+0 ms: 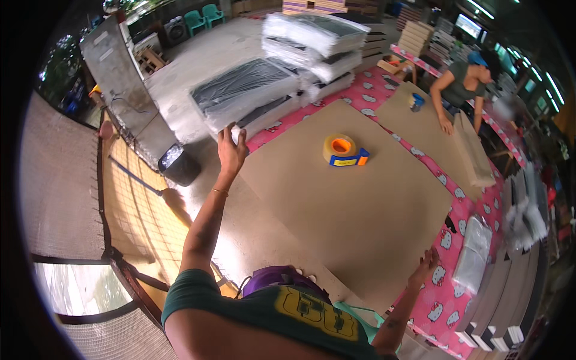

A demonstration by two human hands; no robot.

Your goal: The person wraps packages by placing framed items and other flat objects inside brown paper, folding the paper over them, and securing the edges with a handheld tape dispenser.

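Observation:
A large brown sheet of paper or cardboard [336, 222] lies flat on the table in front of me. My left hand [233, 150] is raised at its far left corner, beside a plastic-wrapped package [246, 90]. Its fingers are curved and apart; whitish plastic shows between them, and I see no firm grip on it. At the sheet's right edge is my right hand [423, 269], fingers spread, close to the pink cloth. A tape roll in a blue and orange dispenser [343, 151] rests on the sheet's far part, away from both hands.
Across the table a person [459, 90] handles a long brown box [473, 150]. A blue tape roll [416, 101] stands near them. Folded clear plastic [473, 255] lies on the pink printed table cover [435, 300]. A black bin [180, 165] and broom [174, 204] stand left.

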